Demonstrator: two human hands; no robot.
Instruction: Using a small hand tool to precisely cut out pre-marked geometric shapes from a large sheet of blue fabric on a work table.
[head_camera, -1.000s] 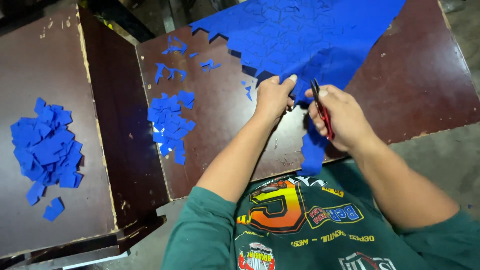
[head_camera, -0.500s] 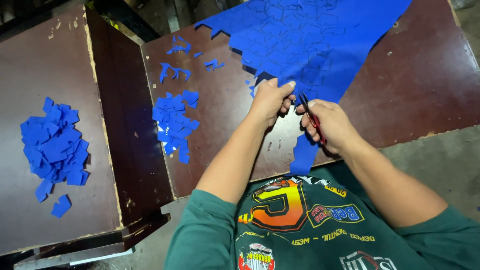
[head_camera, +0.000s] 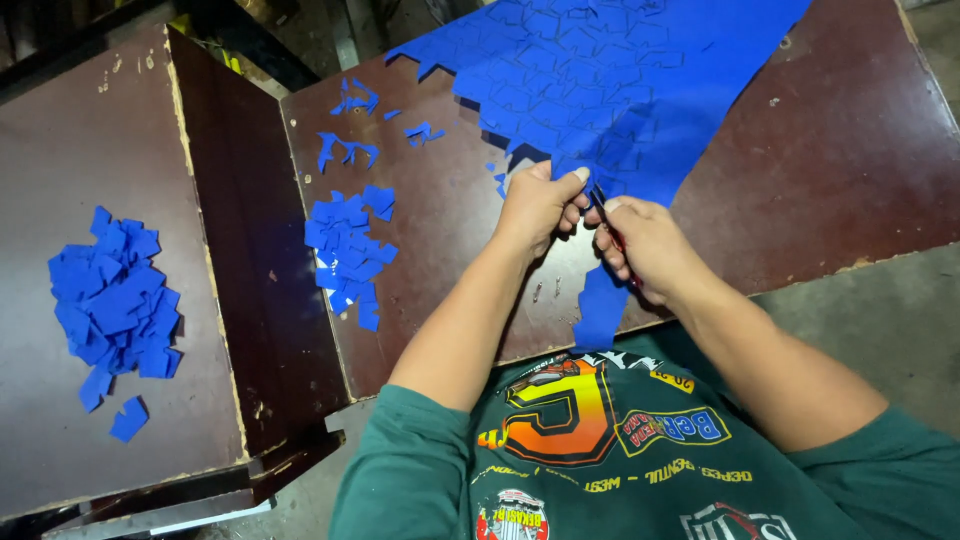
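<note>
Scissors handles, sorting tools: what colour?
Red, on the scissors in the right hand; head view.

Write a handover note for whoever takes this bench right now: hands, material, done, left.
Left hand: pinching the near edge of the blue sheet.
Right hand: holding red-handled scissors at that edge; blades mostly hidden.
A blue strip hangs off the table's near edge.
Done: cut blue pieces in a pile on the table, another pile on the left board, a few scraps farther back.
Left: most of the sheet, marked with cut outlines, is uncut.
</note>
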